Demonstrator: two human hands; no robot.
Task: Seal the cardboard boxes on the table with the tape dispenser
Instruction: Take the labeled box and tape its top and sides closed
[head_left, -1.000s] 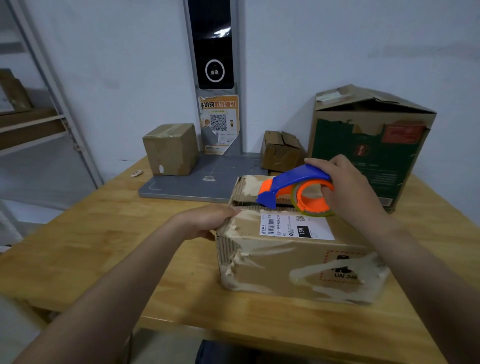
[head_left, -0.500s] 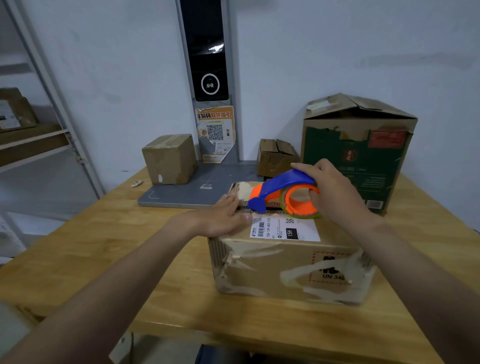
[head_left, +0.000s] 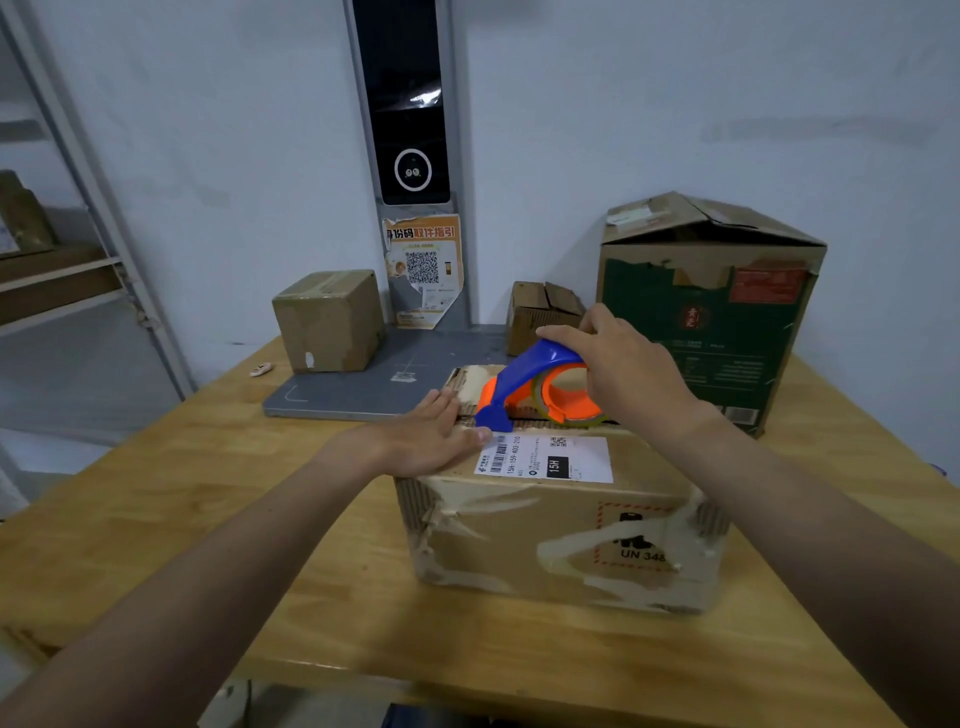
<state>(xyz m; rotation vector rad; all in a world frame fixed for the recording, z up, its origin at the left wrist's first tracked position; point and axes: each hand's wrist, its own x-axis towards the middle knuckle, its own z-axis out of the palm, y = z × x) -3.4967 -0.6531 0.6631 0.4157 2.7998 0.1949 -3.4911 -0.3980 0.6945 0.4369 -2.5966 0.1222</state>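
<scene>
Where the white wall closes off the far side, a wooden table runs out towards the person, its near edge showing below both forearms and its left edge slanting away well left of the left fingers. Further left stands a metal shelf rack with brown cartons on it. Beyond the right fingers, near the wall, a tall green carton stands upright, its top flaps peaked rather than flat. Under both hands sits the worn cardboard box, torn tape and bared corrugation on its front face, set back from the near edge, with a dark gap along its top seam. Past the left fingers a grey base plate lies flat on the wood, and a dark scanner column rises behind it against the wall. A small taped cube box sits at the plate's left back corner, and a smaller box with loose flaps stands just behind the right fingers. The left hand lies flat on the box's top left part, fingers straight and together, pressing the flap beside the seam and gripping nothing. The right hand curls over the blue handle of the tape dispenser, whose blue nose meets the box top just off the left fingertips. A white shipping label lies just right of the left thumb.
</scene>
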